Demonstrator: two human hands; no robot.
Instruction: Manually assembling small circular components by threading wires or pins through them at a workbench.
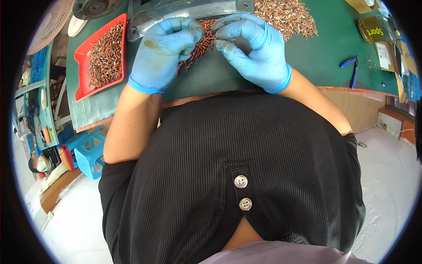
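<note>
Both my hands wear blue gloves and work close together at the near edge of a green mat [325, 48]. My left hand [165, 50] curls its fingers over a small heap of red sleeved terminals [200, 46]. My right hand [252, 46] pinches one small terminal between thumb and fingertips, right beside the left hand's fingertips. Whether the left fingers grip a piece is hidden. A large pile of bare copper-coloured terminals [285, 15] lies just behind my right hand.
A red tray [81, 59] full of red sleeved terminals sits to the left. A grey metal machine base [189, 11] stands behind the hands. Blue-handled pliers [353, 70] lie at the right, near boxes and packets. A blue plastic stool [90, 154] stands on the floor at left.
</note>
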